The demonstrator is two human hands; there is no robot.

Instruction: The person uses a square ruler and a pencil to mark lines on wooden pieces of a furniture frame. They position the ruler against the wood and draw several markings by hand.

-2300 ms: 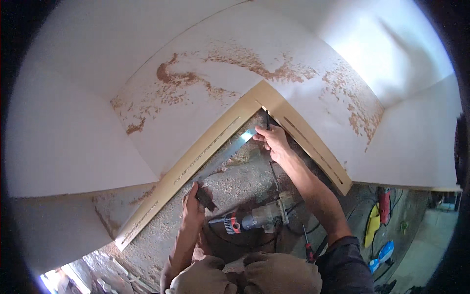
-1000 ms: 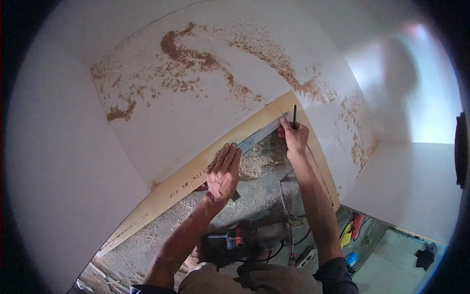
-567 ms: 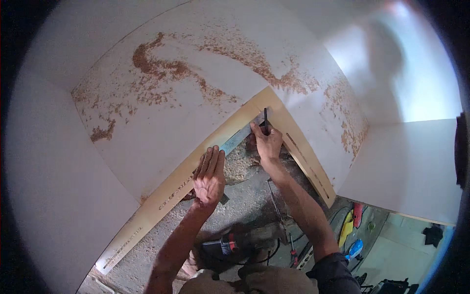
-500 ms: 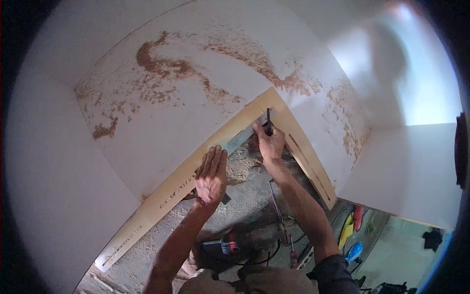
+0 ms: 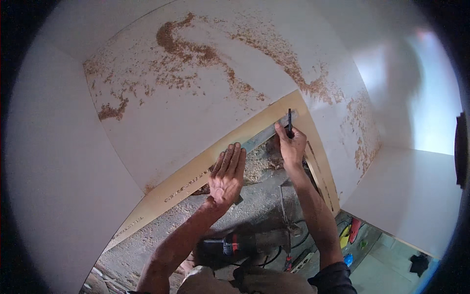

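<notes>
I have the right grip [image 5: 293, 147] closed around a black pen [image 5: 290, 117], its thumb on a metal rule [image 5: 264, 134]. My left grip [image 5: 226, 181] lies flat, fingers extended, across that rule, along 1 arm of the tan angled board [image 5: 191, 175]. A power tool [image 5: 230, 245] rests on the gritty floor [image 5: 264, 196]; brown shavings [image 5: 183, 47] dot the white panel [image 5: 210, 110].

There are two hands [image 5: 226, 182], one metal strip [image 5: 260, 137], one black stick [image 5: 290, 118].
</notes>
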